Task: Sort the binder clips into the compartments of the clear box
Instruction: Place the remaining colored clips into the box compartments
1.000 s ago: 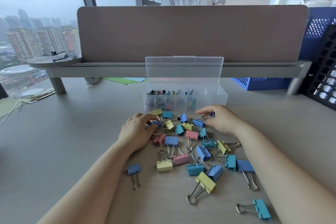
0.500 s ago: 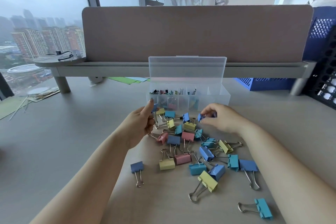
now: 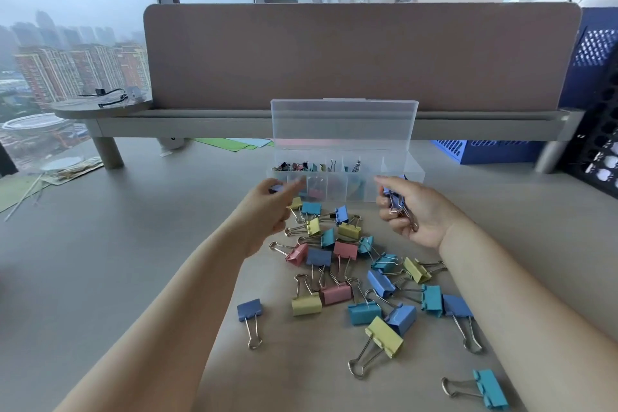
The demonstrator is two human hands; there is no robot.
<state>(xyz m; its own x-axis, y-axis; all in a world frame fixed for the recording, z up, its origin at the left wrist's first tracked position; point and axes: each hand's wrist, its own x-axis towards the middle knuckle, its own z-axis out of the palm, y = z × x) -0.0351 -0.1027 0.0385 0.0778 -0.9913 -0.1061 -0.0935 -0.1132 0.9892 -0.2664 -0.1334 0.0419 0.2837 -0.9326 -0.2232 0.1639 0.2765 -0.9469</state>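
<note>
Spreading over the table [image 3: 100,278], before the open box [image 3: 412,174], lie loose clips [image 3: 344,249]; several of the box's compartments already hold some. At the box's front wall the left grip [image 3: 267,211] pinches a blue clip [image 3: 276,188]. Just beside that wall, the right grip [image 3: 418,211] is curled round a blue bunch [image 3: 396,202]. The clear dividers are hard to read, so a clip may drop into the wrong compartment, and the bunch could spill.

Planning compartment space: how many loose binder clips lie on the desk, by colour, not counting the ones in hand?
Yellow binder clips: 6
Pink binder clips: 3
Teal binder clips: 7
Blue binder clips: 6
Total: 22
</note>
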